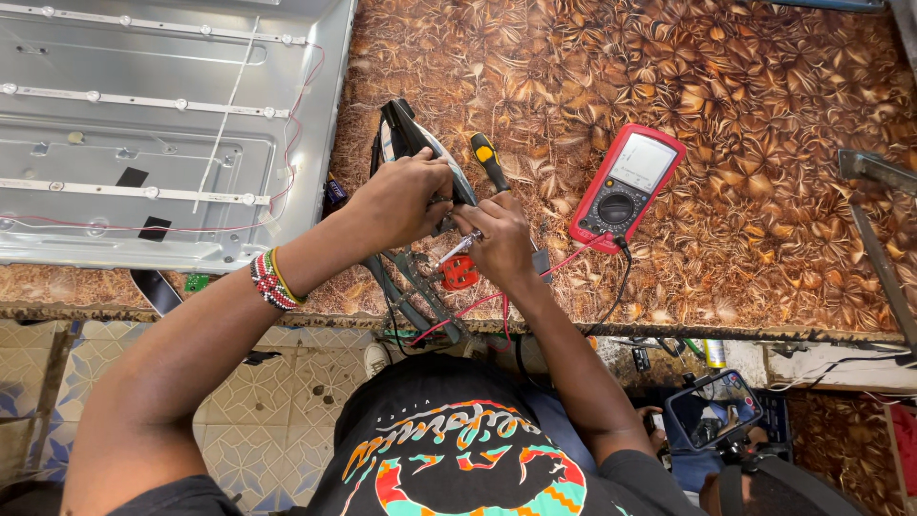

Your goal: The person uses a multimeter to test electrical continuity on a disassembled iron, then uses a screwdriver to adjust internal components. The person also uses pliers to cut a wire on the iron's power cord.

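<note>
Two hands work mid-desk. Far left, grey metal panel (162,134) with LED strips lies flat. Left hand (401,201), fingers clenched on upturned clothes iron (420,153) near desk (745,239) front edge. Right hand (497,239) touching it, fingers grasping screwdriver (489,161) with black-yellow handle. Red plug (458,272) just below. Red multimeter (626,186) lies right, apart.

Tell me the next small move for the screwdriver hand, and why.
Probably keep the right hand turning the screwdriver while the left hand steadies the clothes iron: the tool stands upright in the iron's rear, both hands gripping.
</note>
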